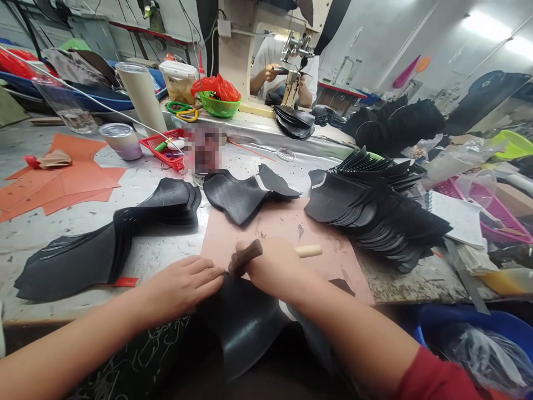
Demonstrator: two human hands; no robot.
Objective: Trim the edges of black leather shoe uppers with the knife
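Note:
A hammer point(246, 258) with a dark brown head and a pale wooden handle is gripped in my right hand point(272, 266), its head down at the edge of a black leather piece point(250, 322). That piece hangs over the table's front edge and carries a white strip under my right forearm. My left hand point(194, 283) holds the same edge close to the hammer head, thumb and fingers together on the leather. Beneath the work lies a pinkish board point(283, 222). Just beyond my hands, another shaped black leather piece point(241, 194) with a white strip rests across the board.
Stacks of black leather pieces stand left point(83, 255) and right point(370, 211). At the back are a red tray point(166, 158), a tumbler point(144, 97), a green bowl point(220, 103) and a sewing machine point(235, 55), with a person behind it. A blue bin point(433, 328) sits front right.

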